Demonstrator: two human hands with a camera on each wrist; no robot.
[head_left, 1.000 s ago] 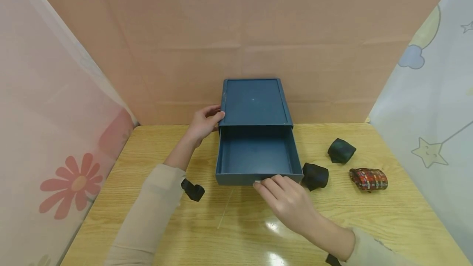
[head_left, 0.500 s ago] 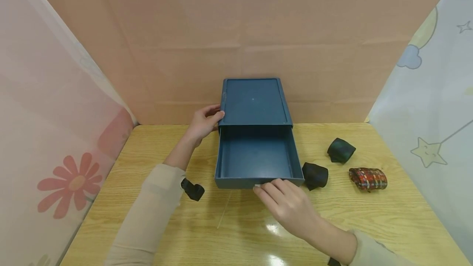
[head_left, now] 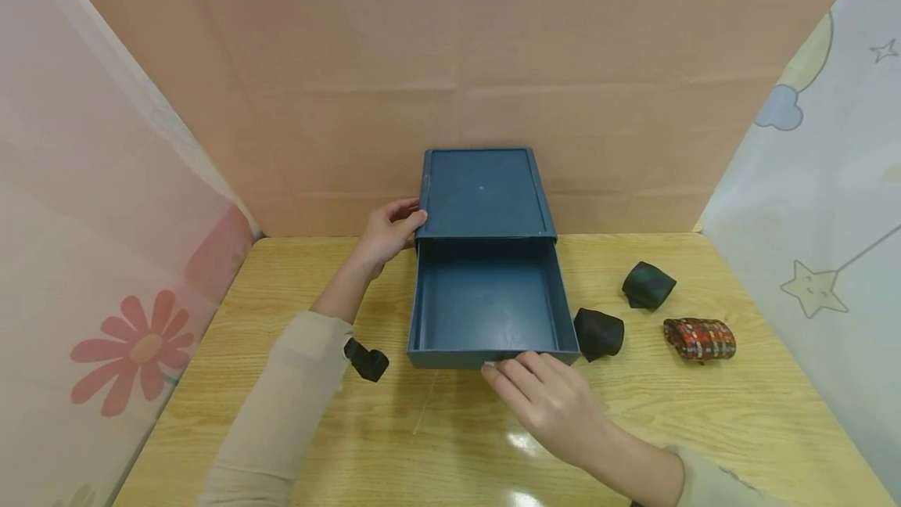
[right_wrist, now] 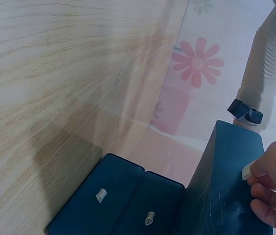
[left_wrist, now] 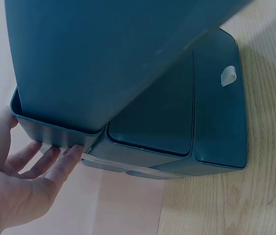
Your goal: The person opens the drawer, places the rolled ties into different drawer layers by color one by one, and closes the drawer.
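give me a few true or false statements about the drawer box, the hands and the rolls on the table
1. The top drawer is pulled out and has nothing in it. True.
2. The right hand pinches the small white tab at the drawer's front edge. True.
3. The left hand lies flat on the table, clear of the blue drawer box. False: it holds the box's left front corner.
4. Three fabric rolls lie on the table right of the drawer, one of them red-patterned. True.
5. A dark roll sits inside the drawer. False: it lies on the table beside the drawer's front right corner.
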